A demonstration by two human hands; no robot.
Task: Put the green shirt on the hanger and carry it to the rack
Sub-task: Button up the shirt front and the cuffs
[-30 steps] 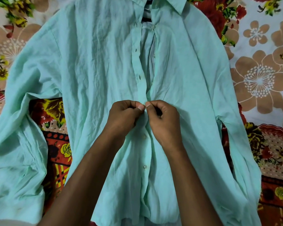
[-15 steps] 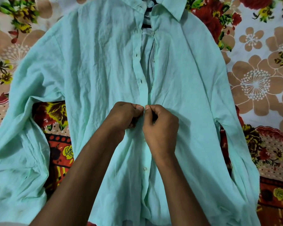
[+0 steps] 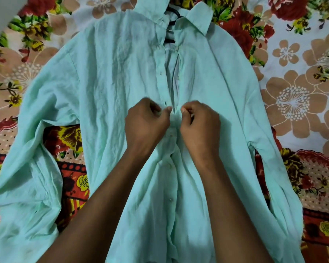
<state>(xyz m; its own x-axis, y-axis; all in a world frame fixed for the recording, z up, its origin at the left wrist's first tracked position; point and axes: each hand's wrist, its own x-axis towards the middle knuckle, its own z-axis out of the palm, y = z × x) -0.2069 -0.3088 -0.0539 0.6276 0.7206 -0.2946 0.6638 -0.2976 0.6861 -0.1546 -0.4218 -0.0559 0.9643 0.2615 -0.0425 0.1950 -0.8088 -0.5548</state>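
The green shirt [image 3: 112,82] lies face up and spread out on a flowered bedsheet, collar at the top. A black hanger [image 3: 172,16] shows in the open neck; the rest of it is hidden inside the shirt. My left hand [image 3: 146,124] pinches the left edge of the button placket at mid-chest. My right hand [image 3: 198,124] pinches the right edge beside it, a small gap between the thumbs. Below my hands the front is buttoned. Above them it gapes open up to the collar.
The flowered bedsheet [image 3: 296,103] covers the whole surface under the shirt. Both sleeves trail down, the left one [image 3: 25,196] bunched at the lower left, the right one [image 3: 277,177] along the right side.
My hands have moved a little up the placket and slightly apart; one more button sits closed below them. The view has shifted so the collar and hanger show more.
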